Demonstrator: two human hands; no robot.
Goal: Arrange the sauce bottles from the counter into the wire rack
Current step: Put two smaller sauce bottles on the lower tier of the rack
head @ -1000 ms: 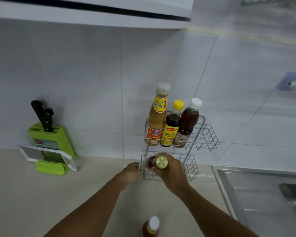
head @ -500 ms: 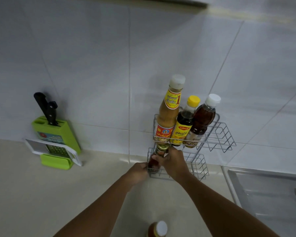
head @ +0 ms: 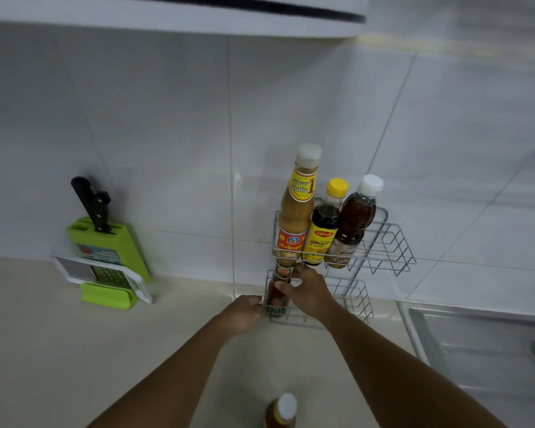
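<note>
Dark red sauce bottle (head: 278,296) is standing upright in the left end of the lower tier of the wire rack (head: 352,299), directly under the upper tier. My right hand (head: 306,291) is gripping it at the neck and shoulder; the fingers (head: 283,285) are curling closed around the bottle, thumb near the cap. My left hand (head: 244,312) is pressing against the rack's left front corner, fingers closing on the wire there; I cannot tell how firmly.

The upper tier is carrying three bottles in a row, touching one another: a tall tan sauce bottle (head: 294,217) with a white cap at the left, a dark bottle with a yellow cap (head: 323,233) in the middle, a brown bottle with a white cap (head: 354,223) at the right. The right part of both tiers is sitting bare.

One more bottle, orange-brown with a white cap (head: 281,412), is standing on the table (head: 44,350) near me, between my forearms, well apart from the rack.

Far left against the tiled wall: a green knife block (head: 105,245) holding a black-handled knife (head: 90,202), with a grater (head: 108,274) leaning in front. A steel sink (head: 476,350) is lying at the right.
</note>
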